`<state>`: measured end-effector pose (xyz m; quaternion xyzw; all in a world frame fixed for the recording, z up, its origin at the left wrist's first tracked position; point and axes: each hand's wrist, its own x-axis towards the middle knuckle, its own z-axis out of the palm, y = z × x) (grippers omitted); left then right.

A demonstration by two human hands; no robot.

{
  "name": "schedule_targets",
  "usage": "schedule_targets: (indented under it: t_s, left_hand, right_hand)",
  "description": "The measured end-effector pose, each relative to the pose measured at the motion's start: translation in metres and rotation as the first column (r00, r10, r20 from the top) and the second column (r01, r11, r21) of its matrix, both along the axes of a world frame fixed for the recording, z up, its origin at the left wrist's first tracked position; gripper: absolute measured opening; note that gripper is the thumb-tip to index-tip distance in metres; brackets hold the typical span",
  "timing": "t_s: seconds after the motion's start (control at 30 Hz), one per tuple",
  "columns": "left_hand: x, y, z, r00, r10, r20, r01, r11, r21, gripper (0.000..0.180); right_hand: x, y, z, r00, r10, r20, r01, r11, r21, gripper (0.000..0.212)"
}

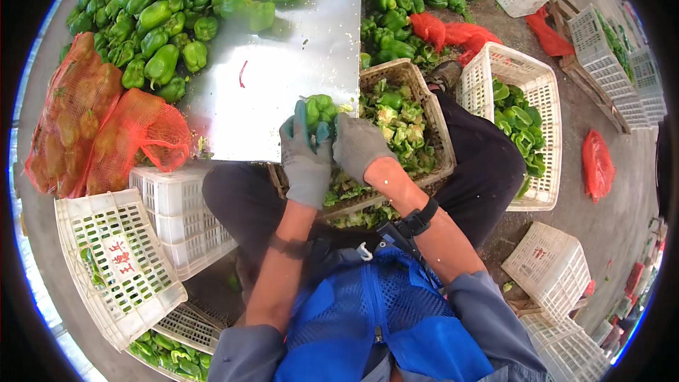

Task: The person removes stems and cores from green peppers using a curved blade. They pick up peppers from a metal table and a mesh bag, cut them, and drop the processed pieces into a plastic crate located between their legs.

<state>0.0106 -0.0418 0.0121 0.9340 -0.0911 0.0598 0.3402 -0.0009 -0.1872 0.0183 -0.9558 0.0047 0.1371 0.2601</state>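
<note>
Red mesh sacks (74, 110) bulge by the near-left corner of the worktop (315, 53) — a thin red streak (242, 76) shows on its metal. A red bag (598, 164) lies on the floor (626, 201), well off the worktop's right edge.

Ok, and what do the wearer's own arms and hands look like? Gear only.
Left hand: grey fabric glove with teal-green fingers. Right hand: grey fabric glove, fingertips hidden. Dark, narrow band on the left wrist; broader black strap with a buckle on the right. Grey-blue fabric sleeves end near the elbows, forearms bare below. No cables discernible on either arm.
</note>
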Motion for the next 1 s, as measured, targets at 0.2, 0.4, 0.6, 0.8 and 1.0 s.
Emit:
schedule_targets:
  t_s: [0.2, 0.4, 0.6, 0.8, 1.0]
  left_hand:
    - [0.011, 0.006, -0.009, 0.958, 0.122, -0.26, -0.259, 0.758, -0.599, 0.055]
    - [0.007, 0.018, -0.004, 0.942, 0.03, -0.335, -0.286, 0.598, -0.749, 0.032]
    - [0.008, 0.051, -0.02, 0.884, 0.02, -0.467, -0.431, 0.423, -0.797, 0.04]
    - [0.007, 0.054, -0.024, 0.915, -0.159, -0.371, -0.324, 0.261, -0.91, 0.049]
    - [0.006, 0.057, -0.024, 0.9, -0.282, -0.333, -0.264, 0.256, -0.93, 0.053]
  right_hand:
    - [-0.012, 0.025, -0.031, 0.988, -0.136, 0.074, 0.11, 0.952, 0.285, 0.026]
    - [-0.007, 0.02, -0.05, 0.963, -0.154, 0.22, 0.067, 0.931, 0.358, 0.024]
    - [0.002, -0.013, -0.005, 0.818, 0.049, -0.574, 0.515, 0.385, 0.766, 0.022]
    - [0.01, -0.022, -0.005, 0.807, 0.03, -0.59, 0.57, 0.226, 0.79, 0.027]
    - [0.03, -0.008, -0.026, 0.872, -0.171, -0.458, 0.488, 0.356, 0.797, 0.028]
